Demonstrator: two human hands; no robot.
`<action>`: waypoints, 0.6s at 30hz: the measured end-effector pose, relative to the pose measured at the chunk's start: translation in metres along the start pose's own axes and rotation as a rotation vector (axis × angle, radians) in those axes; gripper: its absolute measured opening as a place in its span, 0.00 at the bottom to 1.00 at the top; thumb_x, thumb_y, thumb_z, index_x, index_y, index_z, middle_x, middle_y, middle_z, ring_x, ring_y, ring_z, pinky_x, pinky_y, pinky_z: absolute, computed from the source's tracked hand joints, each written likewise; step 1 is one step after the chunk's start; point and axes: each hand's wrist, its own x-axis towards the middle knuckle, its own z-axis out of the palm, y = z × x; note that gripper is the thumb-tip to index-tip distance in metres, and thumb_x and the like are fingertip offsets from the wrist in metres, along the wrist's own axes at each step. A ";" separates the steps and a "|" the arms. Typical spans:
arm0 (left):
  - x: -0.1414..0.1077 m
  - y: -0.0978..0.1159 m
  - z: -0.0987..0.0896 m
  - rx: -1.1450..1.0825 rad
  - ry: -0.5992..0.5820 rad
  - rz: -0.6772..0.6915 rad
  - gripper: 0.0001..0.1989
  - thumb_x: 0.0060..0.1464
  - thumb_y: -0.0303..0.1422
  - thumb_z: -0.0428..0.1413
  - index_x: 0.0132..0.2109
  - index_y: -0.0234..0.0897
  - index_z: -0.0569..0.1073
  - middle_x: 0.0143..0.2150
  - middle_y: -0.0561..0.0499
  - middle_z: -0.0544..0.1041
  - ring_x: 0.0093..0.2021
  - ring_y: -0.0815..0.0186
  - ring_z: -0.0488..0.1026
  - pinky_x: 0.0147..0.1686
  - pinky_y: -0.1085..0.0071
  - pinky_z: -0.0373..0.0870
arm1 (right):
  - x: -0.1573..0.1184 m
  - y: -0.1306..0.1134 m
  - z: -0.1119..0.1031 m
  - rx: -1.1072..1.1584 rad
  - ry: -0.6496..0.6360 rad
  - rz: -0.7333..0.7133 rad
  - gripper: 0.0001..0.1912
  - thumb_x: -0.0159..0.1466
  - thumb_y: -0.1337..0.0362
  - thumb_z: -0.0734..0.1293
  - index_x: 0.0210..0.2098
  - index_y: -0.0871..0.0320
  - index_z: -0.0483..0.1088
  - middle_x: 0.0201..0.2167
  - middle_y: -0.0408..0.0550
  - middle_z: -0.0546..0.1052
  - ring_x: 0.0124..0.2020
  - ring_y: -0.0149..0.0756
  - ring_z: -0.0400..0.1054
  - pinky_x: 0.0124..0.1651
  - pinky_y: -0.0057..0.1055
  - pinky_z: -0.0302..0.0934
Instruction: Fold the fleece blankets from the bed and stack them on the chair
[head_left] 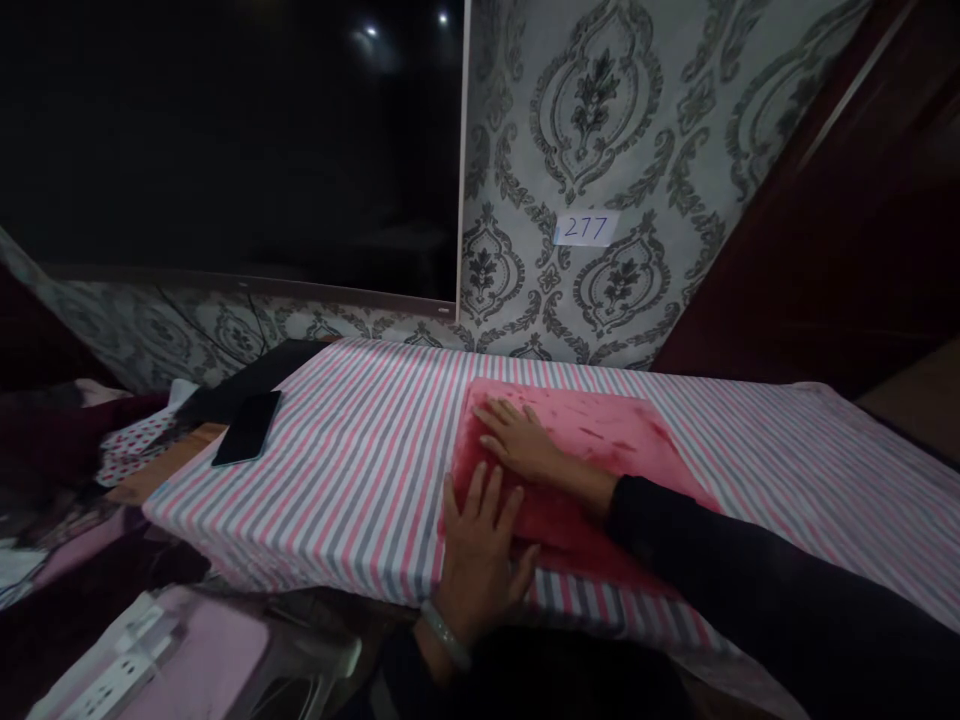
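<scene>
A red and pink plush cloth (622,415), rectangular with darker brushed patches, lies flat on a striped tablecloth (360,450). My left hand (480,550), with a bracelet at the wrist, rests palm down at the cloth's near left edge, its fingers spread. Just beyond it, my right hand (521,445) lies flat on the cloth's upper left part with the fingers stretched out. Both hands touch the cloth and hold nothing. The right forearm and its dark sleeve hide part of the cloth's near right side.
A smartphone (249,428) lies at the table's left end beside a black flat item (247,375). A large television (225,150) hangs above the back edge. A white power strip (112,690) sits on a pink stool (202,650) at lower left. A paper marked 277 (586,229) is on the wall.
</scene>
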 end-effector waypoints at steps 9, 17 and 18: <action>-0.020 -0.013 0.014 -0.006 -0.076 -0.054 0.39 0.57 0.39 0.59 0.74 0.49 0.57 0.78 0.43 0.47 0.77 0.40 0.41 0.66 0.34 0.51 | 0.080 0.011 0.018 -0.056 -0.075 -0.031 0.36 0.74 0.43 0.53 0.75 0.53 0.51 0.76 0.56 0.47 0.76 0.56 0.38 0.70 0.64 0.41; -0.015 -0.016 0.012 -0.038 -0.066 -0.034 0.41 0.57 0.38 0.58 0.74 0.48 0.55 0.78 0.44 0.46 0.77 0.42 0.41 0.68 0.36 0.49 | 0.117 0.023 0.026 0.051 -0.032 0.028 0.32 0.75 0.47 0.52 0.74 0.53 0.53 0.75 0.56 0.50 0.75 0.51 0.45 0.71 0.57 0.44; -0.015 -0.016 0.012 -0.035 -0.062 -0.035 0.41 0.57 0.37 0.58 0.74 0.49 0.54 0.78 0.44 0.47 0.77 0.42 0.41 0.68 0.35 0.49 | 0.116 0.024 0.026 0.061 -0.028 0.029 0.32 0.75 0.47 0.51 0.73 0.53 0.54 0.76 0.55 0.49 0.75 0.50 0.44 0.72 0.57 0.44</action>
